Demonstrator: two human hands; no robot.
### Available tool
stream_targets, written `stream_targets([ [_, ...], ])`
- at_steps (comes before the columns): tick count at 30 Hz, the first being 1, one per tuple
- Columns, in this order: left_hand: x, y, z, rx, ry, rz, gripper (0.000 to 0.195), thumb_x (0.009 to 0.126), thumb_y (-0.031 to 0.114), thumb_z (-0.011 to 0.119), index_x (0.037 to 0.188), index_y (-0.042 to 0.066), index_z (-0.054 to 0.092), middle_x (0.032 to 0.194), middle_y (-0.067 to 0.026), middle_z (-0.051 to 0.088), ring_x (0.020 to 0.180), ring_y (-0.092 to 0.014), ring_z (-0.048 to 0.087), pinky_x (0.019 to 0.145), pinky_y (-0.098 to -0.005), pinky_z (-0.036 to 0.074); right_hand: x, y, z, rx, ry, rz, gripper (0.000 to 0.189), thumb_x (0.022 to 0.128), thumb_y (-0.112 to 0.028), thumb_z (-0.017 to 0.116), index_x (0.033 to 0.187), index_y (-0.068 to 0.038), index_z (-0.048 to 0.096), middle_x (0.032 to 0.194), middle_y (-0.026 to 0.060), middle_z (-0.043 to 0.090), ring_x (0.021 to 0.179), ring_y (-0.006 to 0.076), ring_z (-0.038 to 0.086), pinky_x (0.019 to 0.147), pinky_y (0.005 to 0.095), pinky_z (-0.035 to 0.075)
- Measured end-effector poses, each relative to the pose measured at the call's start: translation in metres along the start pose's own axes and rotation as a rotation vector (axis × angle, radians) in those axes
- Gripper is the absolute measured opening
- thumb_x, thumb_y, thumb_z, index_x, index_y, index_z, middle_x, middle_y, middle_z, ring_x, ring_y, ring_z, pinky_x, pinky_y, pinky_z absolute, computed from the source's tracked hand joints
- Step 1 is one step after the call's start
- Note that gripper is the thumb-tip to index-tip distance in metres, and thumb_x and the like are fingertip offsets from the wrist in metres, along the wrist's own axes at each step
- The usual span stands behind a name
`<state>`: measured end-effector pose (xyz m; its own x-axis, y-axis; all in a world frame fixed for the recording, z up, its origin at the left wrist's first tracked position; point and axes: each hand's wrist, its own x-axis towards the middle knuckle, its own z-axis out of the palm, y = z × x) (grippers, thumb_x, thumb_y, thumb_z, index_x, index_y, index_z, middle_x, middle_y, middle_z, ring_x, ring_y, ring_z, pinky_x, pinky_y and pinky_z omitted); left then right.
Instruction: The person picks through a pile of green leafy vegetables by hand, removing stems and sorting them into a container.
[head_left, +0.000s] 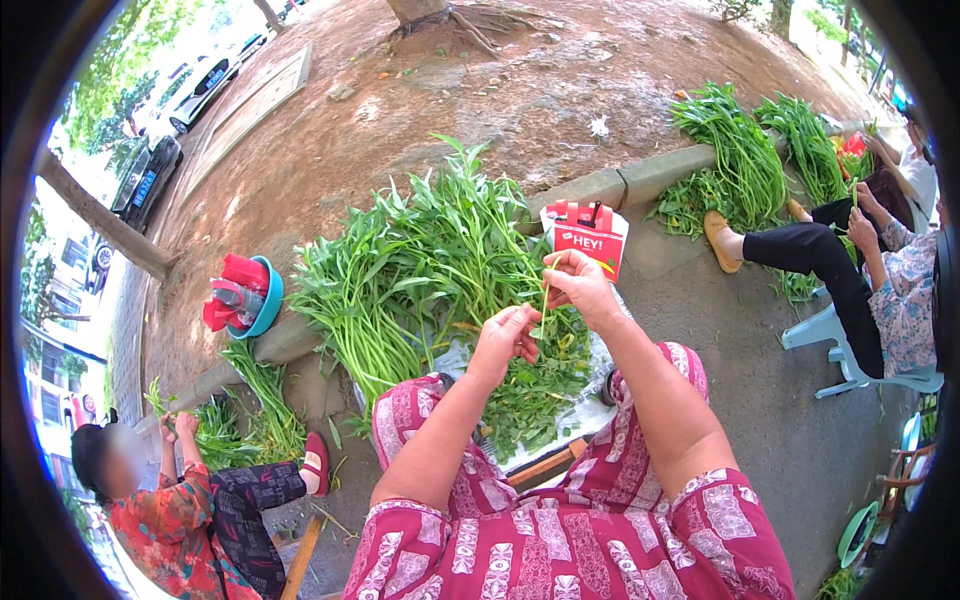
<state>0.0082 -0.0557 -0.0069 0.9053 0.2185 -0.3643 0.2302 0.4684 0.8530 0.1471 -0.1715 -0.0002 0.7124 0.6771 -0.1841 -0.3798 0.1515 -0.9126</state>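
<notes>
Between my hands is a thin green stem (545, 306), held nearly upright. My right hand (583, 289) pinches its upper part between thumb and fingers. At its lower end, the curled fingertips and thumb of my left hand (501, 343) close on the stem. A large heap of long-stemmed leafy greens (420, 255), resembling water spinach, lies in front of me. Loose picked leaves (529, 409) cover much of a pale sheet (596, 375) between my knees, below my hands. Just beyond my right hand stands a red and white bag (589, 238) bearing writing.
A stone kerb (667, 172) runs behind the greens, with bare soil (525, 97) beyond. Left, a teal basin (268, 300) holds red bags. A seated person (165, 517) handles greens at left; others sit at right, one on a light-blue plastic stool (847, 352), near more greens (739, 161).
</notes>
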Motion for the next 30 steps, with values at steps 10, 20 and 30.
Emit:
stream_targets([
  [10,0.001,-0.011,0.003,0.249,-0.017,0.108,0.017,0.089,0.018,0.056,0.082,0.003,0.06,0.062,0.0018,0.054,0.05,-0.005,0.048,0.047,-0.0199,0.041,0.001,0.003,0.001,-0.031,0.065,-0.018,0.013,0.083,-0.011,0.061,0.089,-0.003,0.052,0.071,0.0068,0.061,0.053,0.0123,0.059,0.046,0.0253,0.05],
  [20,-0.01,0.005,0.021,0.801,0.132,0.833,0.007,0.08,0.003,0.062,0.074,0.001,0.059,0.063,-0.0057,0.047,0.057,-0.016,0.047,0.052,-0.0277,0.037,0.002,0.015,0.003,0.025,0.234,-0.005,0.01,0.083,-0.009,0.06,0.085,-0.003,0.053,0.068,0.007,0.06,0.05,0.0127,0.057,0.042,0.0265,0.05],
  [30,-0.001,0.002,-0.007,-0.025,0.072,0.144,0.017,0.087,0.011,0.048,0.1,0.003,0.056,0.078,-0.0066,0.061,0.061,-0.012,0.057,0.052,-0.0251,0.048,-0.001,-0.002,0.0,-0.027,0.051,-0.014,0.013,0.082,-0.013,0.063,0.083,-0.005,0.053,0.068,0.0033,0.06,0.053,0.0102,0.058,0.044,0.023,0.049],
])
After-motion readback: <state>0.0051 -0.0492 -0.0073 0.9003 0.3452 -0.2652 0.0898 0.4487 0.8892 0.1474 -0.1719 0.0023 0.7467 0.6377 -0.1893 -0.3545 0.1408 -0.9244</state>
